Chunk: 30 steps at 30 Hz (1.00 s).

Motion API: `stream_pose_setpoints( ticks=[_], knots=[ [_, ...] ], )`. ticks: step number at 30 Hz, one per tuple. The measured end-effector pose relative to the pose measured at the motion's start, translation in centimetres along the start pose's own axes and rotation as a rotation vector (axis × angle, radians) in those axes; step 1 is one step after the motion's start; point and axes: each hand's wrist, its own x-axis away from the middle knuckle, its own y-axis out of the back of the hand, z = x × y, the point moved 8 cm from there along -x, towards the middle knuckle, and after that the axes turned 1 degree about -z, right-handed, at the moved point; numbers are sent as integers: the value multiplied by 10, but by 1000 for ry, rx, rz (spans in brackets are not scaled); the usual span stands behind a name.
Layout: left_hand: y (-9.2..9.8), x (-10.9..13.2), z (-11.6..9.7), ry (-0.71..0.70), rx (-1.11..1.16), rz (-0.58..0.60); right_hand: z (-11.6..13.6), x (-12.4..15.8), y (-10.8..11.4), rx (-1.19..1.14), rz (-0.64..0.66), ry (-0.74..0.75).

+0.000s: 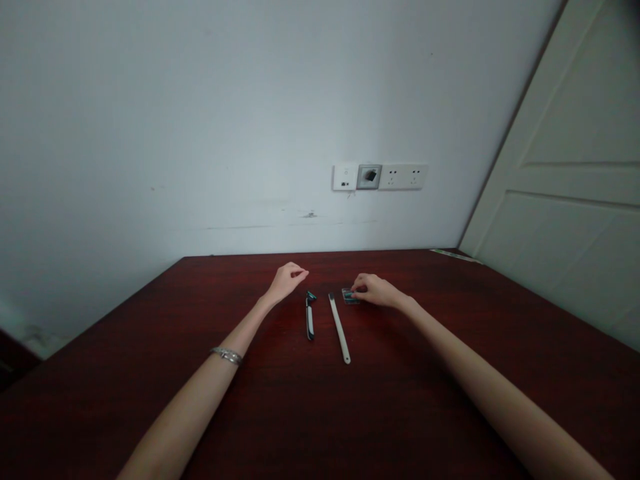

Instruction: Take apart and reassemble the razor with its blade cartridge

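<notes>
My left hand (pixel 287 279) rests on the dark red table (pixel 320 413) with its fingers curled into a loose pinch; nothing shows in them. Just right of it lies a razor (pixel 310 317) with a black and white handle and a teal head. A long white stick-like handle (pixel 339 328) lies parallel to it. My right hand (pixel 376 291) is closed with its fingertips on a small teal and clear blade cartridge case (pixel 349 295) lying on the table.
A white wall stands behind the table with a row of sockets (pixel 380 177). A white door (pixel 575 200) is at the right. A thin green-edged strip (pixel 455 255) lies at the table's far right corner. A bracelet (pixel 227 355) is on my left wrist.
</notes>
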Motion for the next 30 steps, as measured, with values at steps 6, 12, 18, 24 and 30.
stream_pose_setpoints(
  ticks=[6,12,18,24,30],
  knots=[
    [-2,0,-1,4,-6,12,1,-1,-2,28,15,-10],
    [-3,0,-2,9,-13,25,4,-1,-4,18,40,9],
    [-4,1,-3,13,-6,32,3,-1,-3,-11,25,11],
    [-5,1,-3,4,-15,35,4,1,3,-54,-21,13],
    [-7,1,-3,-3,-16,43,1,0,2,-101,-54,28]
  ],
)
